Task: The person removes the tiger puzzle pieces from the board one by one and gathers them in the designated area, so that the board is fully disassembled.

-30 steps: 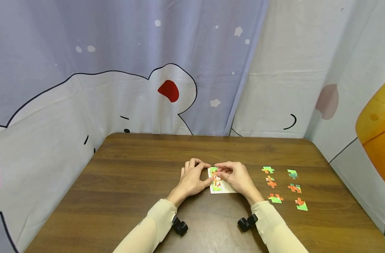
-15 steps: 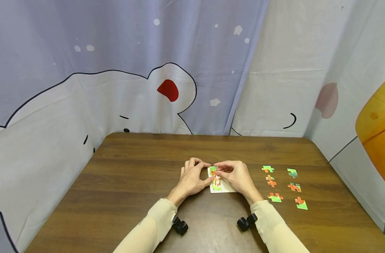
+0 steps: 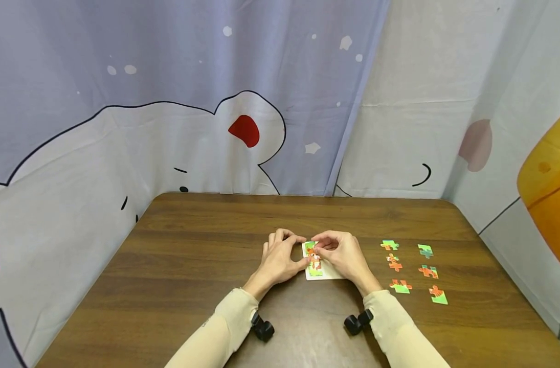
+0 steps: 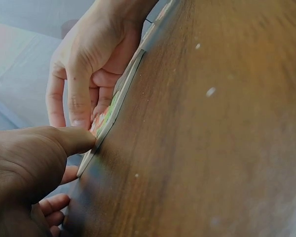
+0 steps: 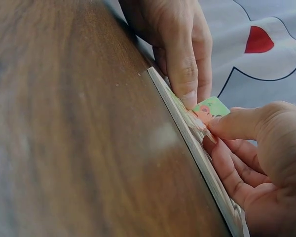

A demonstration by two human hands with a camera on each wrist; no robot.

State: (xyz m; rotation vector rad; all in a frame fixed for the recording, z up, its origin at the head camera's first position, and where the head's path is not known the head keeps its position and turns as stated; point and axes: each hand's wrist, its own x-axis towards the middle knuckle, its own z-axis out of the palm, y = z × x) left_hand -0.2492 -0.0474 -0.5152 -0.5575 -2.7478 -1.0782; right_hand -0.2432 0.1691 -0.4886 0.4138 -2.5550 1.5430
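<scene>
A small white puzzle board (image 3: 326, 273) lies on the table, a strip of joined puzzle pieces (image 3: 315, 271) in green, orange and white along its left side. My left hand (image 3: 280, 259) rests at the board's left, its thumb pressing on the pieces and its index fingertip at the far left corner. Over the board, my right hand (image 3: 344, 255) pinches a green and orange puzzle piece (image 5: 213, 104) between thumb and fingers. In the right wrist view that piece stands tilted against the pieces on the board. My right hand hides the board's right part in the head view.
Several loose puzzle pieces lie in two columns to the right, among them a fox-coloured piece (image 3: 394, 262) and a green-cornered piece (image 3: 439, 296). The brown wooden table (image 3: 178, 266) ends at a printed curtain (image 3: 206, 148) behind and at the sides.
The right hand shifts very slightly at the held piece over the board. The left hand, the board and the loose pieces stay as they were.
</scene>
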